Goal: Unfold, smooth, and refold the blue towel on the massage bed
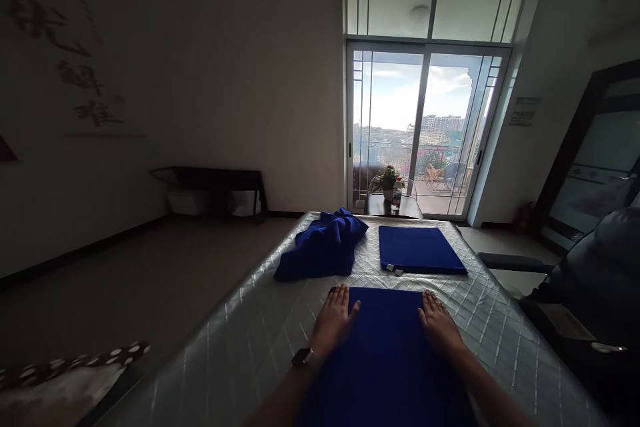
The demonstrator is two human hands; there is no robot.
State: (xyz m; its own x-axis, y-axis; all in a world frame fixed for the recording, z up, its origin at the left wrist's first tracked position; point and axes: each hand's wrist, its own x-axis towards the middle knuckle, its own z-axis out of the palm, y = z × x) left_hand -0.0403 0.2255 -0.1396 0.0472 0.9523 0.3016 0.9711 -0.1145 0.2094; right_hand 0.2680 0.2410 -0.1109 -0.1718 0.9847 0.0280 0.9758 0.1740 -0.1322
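Note:
A blue cloth lies flat in front of me on a silver quilted cover, its near end running out of view. My left hand rests flat on its far left corner, fingers stretched forward and thumb on the fabric. On the far right corner lies my right hand, also flat with its fingers out. Beyond them, a folded blue cloth with white tags sits on the right. A crumpled blue cloth is heaped to its left.
A small dark table with a potted plant and a bottle stands past the far edge. Black chairs are at the right. A dark low bench stands by the wall, and a sliding glass door is behind.

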